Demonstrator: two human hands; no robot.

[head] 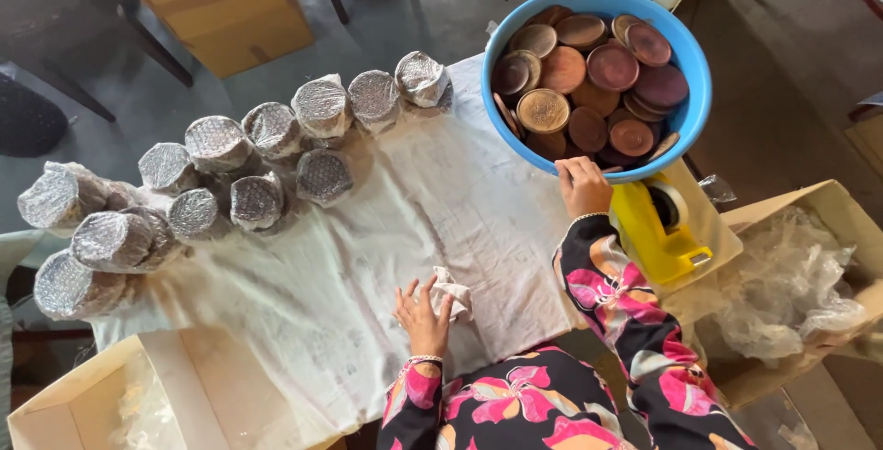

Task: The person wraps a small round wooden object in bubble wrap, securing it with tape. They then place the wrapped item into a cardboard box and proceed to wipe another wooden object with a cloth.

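Note:
My left hand point(422, 318) rests fingers apart on the white table sheet point(368, 229), with a crumpled white cloth point(453, 293) touching it at its right side. My right hand point(582, 184) reaches up and grips the near rim of a blue plastic basin point(696, 98) filled with several round brown wooden discs point(563, 69). Both sleeves are black with pink flowers.
Several bubble-wrapped round bundles point(217, 142) lie in rows across the left and back of the table. A yellow tape dispenser point(658, 229) sits just right of my right wrist. A cardboard box with clear plastic wrap point(791, 284) stands at right, another open box point(83, 404) at lower left.

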